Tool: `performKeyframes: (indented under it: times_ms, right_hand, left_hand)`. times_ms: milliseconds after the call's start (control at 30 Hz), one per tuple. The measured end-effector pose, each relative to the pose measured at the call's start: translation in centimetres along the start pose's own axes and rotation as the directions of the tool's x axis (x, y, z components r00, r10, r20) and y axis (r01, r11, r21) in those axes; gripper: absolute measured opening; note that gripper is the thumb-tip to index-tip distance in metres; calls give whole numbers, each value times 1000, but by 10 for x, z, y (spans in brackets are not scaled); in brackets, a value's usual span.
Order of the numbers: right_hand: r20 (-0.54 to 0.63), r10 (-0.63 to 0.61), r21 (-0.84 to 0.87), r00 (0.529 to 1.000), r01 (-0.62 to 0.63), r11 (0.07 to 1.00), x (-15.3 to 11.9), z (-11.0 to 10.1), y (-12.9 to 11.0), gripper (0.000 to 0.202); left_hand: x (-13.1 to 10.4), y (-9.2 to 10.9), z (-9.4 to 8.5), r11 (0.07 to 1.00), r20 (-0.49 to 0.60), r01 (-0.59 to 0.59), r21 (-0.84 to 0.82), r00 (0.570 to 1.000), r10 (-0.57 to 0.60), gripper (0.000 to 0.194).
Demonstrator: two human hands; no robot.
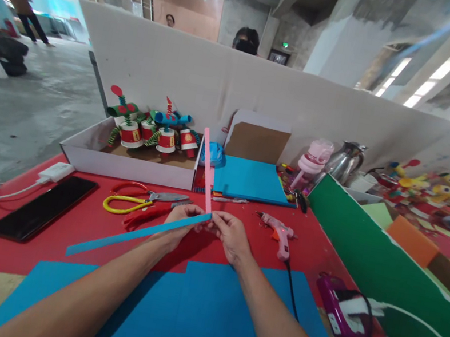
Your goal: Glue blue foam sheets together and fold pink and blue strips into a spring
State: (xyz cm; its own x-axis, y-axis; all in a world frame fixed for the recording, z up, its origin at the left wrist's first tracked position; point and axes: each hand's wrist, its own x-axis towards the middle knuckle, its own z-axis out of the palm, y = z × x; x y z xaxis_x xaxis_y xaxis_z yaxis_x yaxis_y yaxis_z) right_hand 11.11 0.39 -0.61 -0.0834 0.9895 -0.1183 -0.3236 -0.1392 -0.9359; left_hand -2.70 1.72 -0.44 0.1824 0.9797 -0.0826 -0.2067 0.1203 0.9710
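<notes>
A long blue paper strip [130,236] and a pink paper strip [207,174] meet at one end between my hands, at about a right angle. My left hand [185,221] is closed on the joined end, partly behind the blue strip. My right hand [230,232] pinches the same corner from the other side with thumb and forefinger. The blue strip reaches down to the left over my left wrist, and the pink one points away from me. A pink glue gun [280,233] lies on the red tabletop to the right of my hands.
Scissors [125,205], red-handled pliers [147,216] and a black phone [43,209] lie left. Behind stand a white box [129,168] of paper-cup figures, blue paper [251,179] and a pink bottle [312,160]. A green partition [382,266] and purple power adapter [341,311] are right.
</notes>
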Motion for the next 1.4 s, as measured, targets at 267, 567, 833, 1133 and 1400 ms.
performKeyframes:
  times_ms: [267,567,833,1133,1400]
  right_hand:
    - [-123,-83,-92,989,72,993,1,-1,0,28]
    - [-98,-88,-66,991,81,994,1,1,-1,29]
    - [-83,-94,-110,992,84,990,1,2,0,33]
    - [-87,-102,-173,991,86,981,4,-2,6,34]
    - [-63,-100,-197,993,86,977,1,-1,5,26]
  left_hand:
    - [-3,0,2,997,58,-75,23,996,74,24]
    - [-9,6,9,988,-36,-121,92,992,124,27]
    - [-6,4,7,995,-80,-79,65,993,84,29]
    - [-4,3,6,988,-70,-86,127,993,96,27]
    - [-3,0,5,981,-86,-93,173,990,109,24]
